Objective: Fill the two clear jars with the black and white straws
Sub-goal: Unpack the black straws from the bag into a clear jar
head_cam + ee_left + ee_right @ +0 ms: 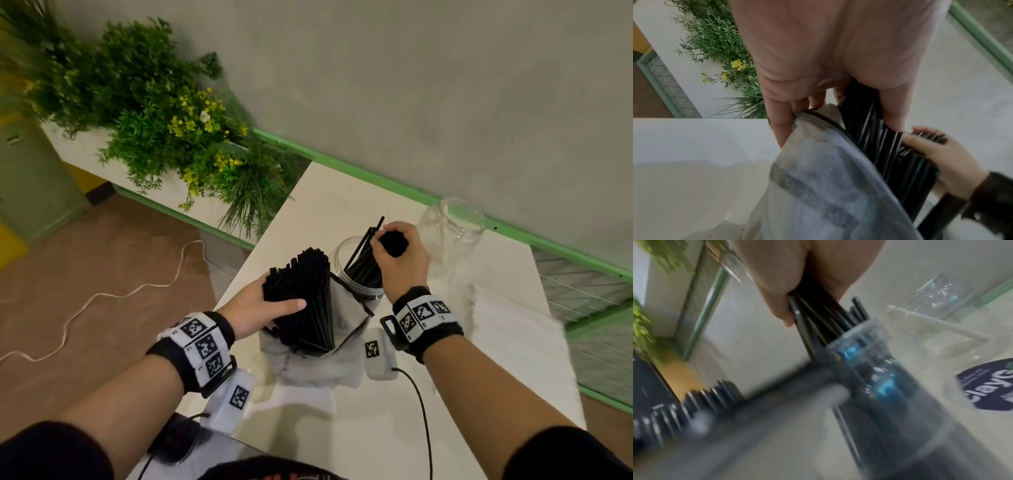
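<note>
The right hand grips a bunch of black straws over the near jar at the tabletop centre. The left hand, at 9 o'clock from the jar, holds the bagged straws. The second jar stands at 2 o'clock.

Café corner (green-trimmed), planter, white table

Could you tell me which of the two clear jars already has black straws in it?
The nearer jar, under the right hand, holds black straws. The farther jar by the wall has none.
</note>
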`<state>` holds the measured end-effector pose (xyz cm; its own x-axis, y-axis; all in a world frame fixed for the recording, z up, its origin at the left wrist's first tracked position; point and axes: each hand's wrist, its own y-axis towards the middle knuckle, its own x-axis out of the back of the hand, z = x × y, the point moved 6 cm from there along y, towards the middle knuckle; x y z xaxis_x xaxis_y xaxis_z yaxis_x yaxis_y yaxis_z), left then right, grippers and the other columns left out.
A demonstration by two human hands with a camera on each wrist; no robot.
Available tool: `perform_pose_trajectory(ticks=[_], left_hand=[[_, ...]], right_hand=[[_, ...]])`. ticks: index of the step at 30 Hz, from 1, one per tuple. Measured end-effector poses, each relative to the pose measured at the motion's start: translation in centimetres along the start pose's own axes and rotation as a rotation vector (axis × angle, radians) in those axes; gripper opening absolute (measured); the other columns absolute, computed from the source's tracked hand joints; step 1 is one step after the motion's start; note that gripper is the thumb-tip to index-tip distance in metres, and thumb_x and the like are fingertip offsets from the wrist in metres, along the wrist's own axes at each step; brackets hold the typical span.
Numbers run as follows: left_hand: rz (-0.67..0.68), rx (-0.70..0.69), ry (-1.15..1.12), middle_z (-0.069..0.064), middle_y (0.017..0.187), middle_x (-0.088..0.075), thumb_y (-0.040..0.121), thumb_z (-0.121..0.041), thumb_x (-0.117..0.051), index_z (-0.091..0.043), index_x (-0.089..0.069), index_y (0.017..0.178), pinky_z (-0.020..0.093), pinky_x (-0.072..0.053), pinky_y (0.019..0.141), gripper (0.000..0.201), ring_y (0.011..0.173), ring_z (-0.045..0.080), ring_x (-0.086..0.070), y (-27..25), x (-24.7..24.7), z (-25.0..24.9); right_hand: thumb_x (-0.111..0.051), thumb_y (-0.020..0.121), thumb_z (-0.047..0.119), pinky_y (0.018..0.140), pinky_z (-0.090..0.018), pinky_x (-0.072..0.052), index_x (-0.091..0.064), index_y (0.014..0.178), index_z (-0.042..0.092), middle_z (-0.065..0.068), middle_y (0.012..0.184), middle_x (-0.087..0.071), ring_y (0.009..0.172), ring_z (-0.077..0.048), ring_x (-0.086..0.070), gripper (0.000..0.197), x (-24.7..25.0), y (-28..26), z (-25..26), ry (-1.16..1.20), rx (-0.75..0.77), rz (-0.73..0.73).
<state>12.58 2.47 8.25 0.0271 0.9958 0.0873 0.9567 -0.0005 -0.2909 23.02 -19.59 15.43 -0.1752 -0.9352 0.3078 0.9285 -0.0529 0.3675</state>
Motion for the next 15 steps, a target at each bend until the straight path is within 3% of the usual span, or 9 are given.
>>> perform_pose_trajectory(ticks=[3,6,9,11,13,15], left_hand=[[0.004,0.001,0.0,-0.013,0.115,-0.063,0.076,-0.024,-0.076,-0.024,-0.053,0.125,0.02,-0.045,0.094,0.054,0.106,-0.001,-0.058,-0.1,0.1,0.0],[0.018,-0.007,0.021,-0.012,0.12,-0.062,0.074,-0.029,-0.076,-0.023,-0.051,0.13,0.021,-0.043,0.097,0.061,0.111,0.002,-0.057,-0.2,0.2,0.0],[0.025,-0.018,0.01,-0.012,0.119,-0.062,0.079,-0.021,-0.074,-0.02,-0.052,0.129,0.007,-0.045,0.085,0.054,0.107,-0.003,-0.057,-0.1,0.1,-0.1],[0.02,-0.02,-0.012,-0.009,0.121,-0.062,0.078,-0.019,-0.074,-0.018,-0.051,0.13,0.01,-0.045,0.089,0.056,0.109,0.0,-0.057,-0.1,0.1,0.0],[0.009,-0.023,-0.023,-0.006,0.124,-0.061,0.076,-0.021,-0.076,-0.016,-0.05,0.132,0.02,-0.043,0.099,0.062,0.115,0.006,-0.057,0.0,0.2,0.1],[0.007,-0.019,-0.026,-0.006,0.122,-0.062,0.077,-0.02,-0.075,-0.016,-0.05,0.131,0.017,-0.044,0.095,0.06,0.113,0.005,-0.058,0.0,0.3,0.3]], right_hand=[[-0.072,0.083,0.016,0.081,-0.026,-0.054,-0.06,0.086,0.031,0.007,0.089,-0.067,0.085,-0.007,-0.062,0.02,-0.1,0.0,-1.2,-0.085,-0.043,0.073],[-0.066,0.089,0.022,0.081,-0.029,-0.052,-0.064,0.088,0.023,0.01,0.087,-0.065,0.085,-0.008,-0.061,0.002,-0.7,0.7,-1.6,-0.185,-0.042,0.242],[-0.052,0.095,0.011,0.089,-0.033,-0.05,-0.065,0.097,0.019,0.004,0.095,-0.067,0.092,-0.01,-0.062,0.015,-0.4,0.9,-1.9,-0.214,-0.017,0.265],[-0.046,0.098,0.01,0.092,-0.03,-0.047,-0.064,0.103,0.015,0.001,0.1,-0.066,0.093,-0.006,-0.059,0.019,0.6,0.6,-1.2,-0.196,0.022,0.175],[-0.045,0.099,0.019,0.097,-0.027,-0.042,-0.06,0.113,0.013,0.001,0.111,-0.06,0.103,-0.003,-0.052,0.021,1.4,-0.2,-0.5,-0.219,0.074,0.103],[-0.046,0.096,0.037,0.107,-0.025,-0.032,-0.049,0.13,0.015,-0.001,0.133,-0.047,0.123,-0.007,-0.041,0.04,1.9,-1.3,-1.0,-0.26,0.061,0.084]])
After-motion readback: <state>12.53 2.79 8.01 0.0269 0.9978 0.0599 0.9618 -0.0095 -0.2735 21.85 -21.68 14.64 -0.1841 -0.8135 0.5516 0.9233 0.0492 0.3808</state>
